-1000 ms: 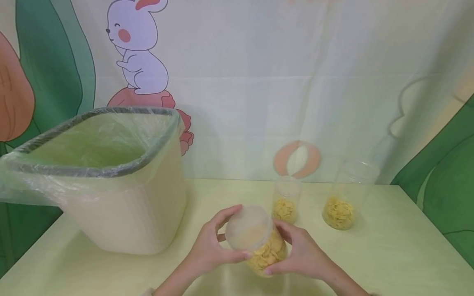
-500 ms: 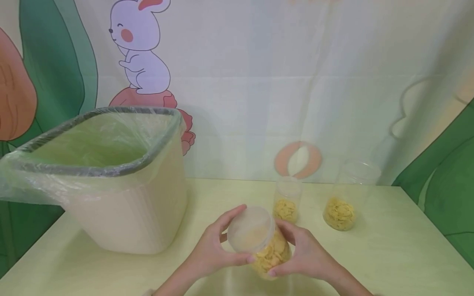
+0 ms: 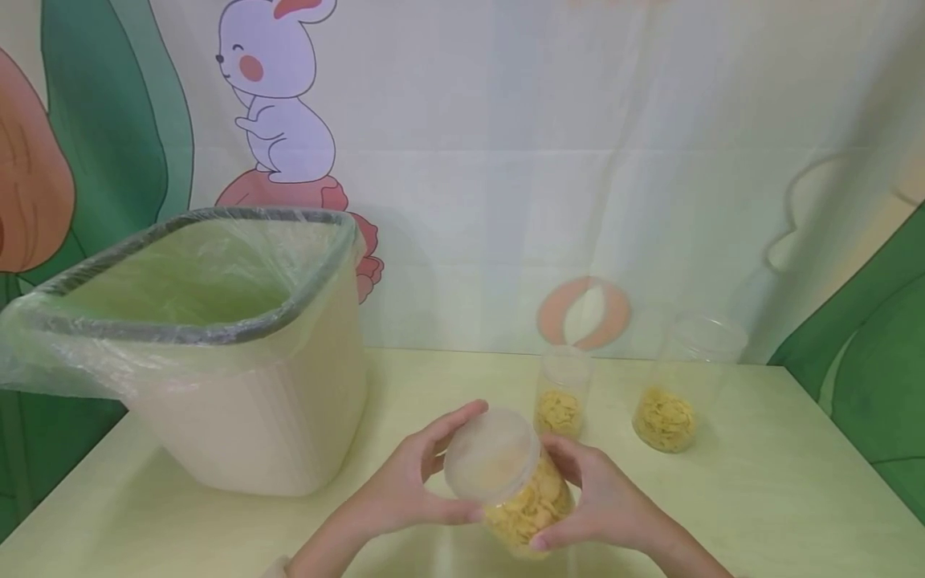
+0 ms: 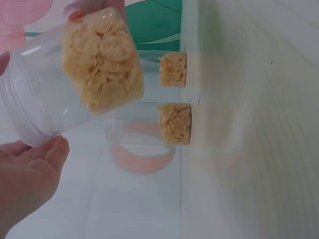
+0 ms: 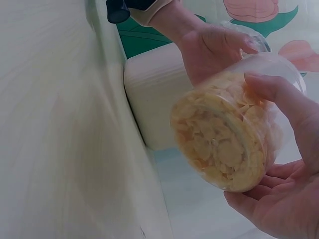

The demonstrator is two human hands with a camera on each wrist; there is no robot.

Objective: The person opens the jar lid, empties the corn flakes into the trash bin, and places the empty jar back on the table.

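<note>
Your left hand (image 3: 415,482) and your right hand (image 3: 603,498) both grip 1 clear jar (image 3: 515,486), raised off the table (image 3: 780,498) and to the right of the bin (image 3: 253,425). Your left hand has its thumb and fingers spread wide around the capped end, the end nearer the bin; the thumb and fingertips touch it from 2 sides, with a gap between palm and jar. Your right hand is curled round the end farther from the bin, thumb on the side facing you and fingers round behind.

The jar is tilted, its translucent lid (image 3: 491,453) leaning toward the bin. Yellow flakes (image 5: 219,139) lie at the base end, and the part under the lid is see-through.

Beyond your right hand, 2 more clear jars stand upright on the table, both with flakes at the bottom: the narrow jar (image 3: 564,393) well to the right of the bin, and the wider jar (image 3: 685,385) farther right of it. The bin has a clear plastic liner (image 3: 87,361) folded over its dark rim (image 3: 173,333). A printed curtain (image 3: 462,209) hangs behind the bin, its white rabbit (image 3: 289,120) above the bin's back edge.
</note>
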